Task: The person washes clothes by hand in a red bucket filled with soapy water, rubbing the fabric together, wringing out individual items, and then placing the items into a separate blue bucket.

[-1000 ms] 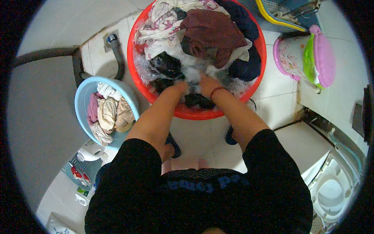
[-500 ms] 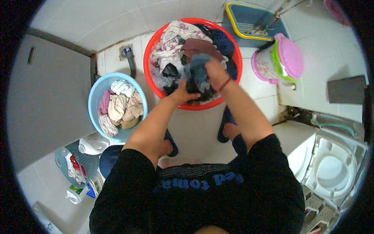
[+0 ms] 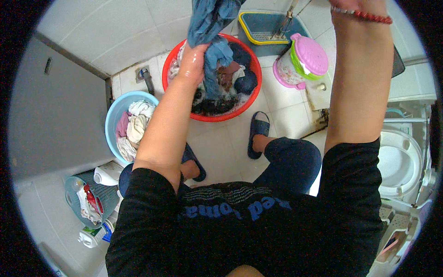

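A wet, blue-grey garment (image 3: 207,27) is lifted above the red basin (image 3: 167,76), its lower end hanging down toward the laundry and its top running out of view. My left hand (image 3: 197,61) is closed on it over the basin's left part, wet up to the wrist. At the upper right edge my right hand (image 3: 355,4), with a beaded bracelet at the wrist, is mostly cut off, so its fingers do not show. In the basin lie dark clothes (image 3: 214,106), a brownish-red piece (image 3: 227,74) and some white cloth in sudsy water.
A light-blue basin (image 3: 110,124) of pale and pink clothes stands left. Behind right are a blue-grey tub with yellow rim (image 3: 265,42) and a pink-lidded bin (image 3: 310,55). Lower left holds a laundry basket (image 3: 76,203) and bottles (image 3: 92,235); a white toilet seat (image 3: 399,161) is right.
The blue-grey garment has been raised out of the red basin. My left hand has come up with it, while my right hand has gone up and right, away from the basin.
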`<action>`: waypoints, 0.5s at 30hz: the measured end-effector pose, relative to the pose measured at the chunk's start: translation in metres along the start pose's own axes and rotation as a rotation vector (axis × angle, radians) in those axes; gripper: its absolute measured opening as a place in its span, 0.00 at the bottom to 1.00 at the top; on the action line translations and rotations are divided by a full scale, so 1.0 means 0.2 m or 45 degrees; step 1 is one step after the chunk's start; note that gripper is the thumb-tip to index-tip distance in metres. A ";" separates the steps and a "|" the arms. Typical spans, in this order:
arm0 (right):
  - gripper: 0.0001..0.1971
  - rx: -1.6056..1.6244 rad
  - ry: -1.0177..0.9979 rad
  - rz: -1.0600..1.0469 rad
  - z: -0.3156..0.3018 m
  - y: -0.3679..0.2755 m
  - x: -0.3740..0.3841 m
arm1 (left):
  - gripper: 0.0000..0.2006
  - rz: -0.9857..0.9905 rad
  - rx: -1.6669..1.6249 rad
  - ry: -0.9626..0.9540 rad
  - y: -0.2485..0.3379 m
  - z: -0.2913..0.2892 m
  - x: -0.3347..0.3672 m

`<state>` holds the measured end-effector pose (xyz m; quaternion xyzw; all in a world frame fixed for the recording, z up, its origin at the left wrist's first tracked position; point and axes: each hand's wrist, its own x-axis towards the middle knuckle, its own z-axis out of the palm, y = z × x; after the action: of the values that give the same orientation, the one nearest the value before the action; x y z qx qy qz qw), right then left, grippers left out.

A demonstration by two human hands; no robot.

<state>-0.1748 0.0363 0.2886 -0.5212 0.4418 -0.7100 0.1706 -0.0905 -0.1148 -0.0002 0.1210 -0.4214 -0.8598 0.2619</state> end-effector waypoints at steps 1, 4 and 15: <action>0.15 -0.066 0.116 -0.015 -0.05 0.07 -0.03 | 0.19 -0.188 -0.003 0.170 0.02 -0.03 -0.01; 0.14 -0.320 0.139 0.286 -0.24 0.37 -0.16 | 0.23 -0.208 0.078 0.158 -0.03 -0.18 0.00; 0.28 -1.443 -0.467 1.033 -0.29 1.79 -1.18 | 0.47 -0.599 2.104 -0.402 -0.72 -0.81 -0.13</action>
<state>-0.2105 0.0317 -0.1421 -0.4353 0.8653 -0.1533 0.1957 -0.0486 -0.1350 -0.2140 0.2356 -0.9054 -0.3172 -0.1554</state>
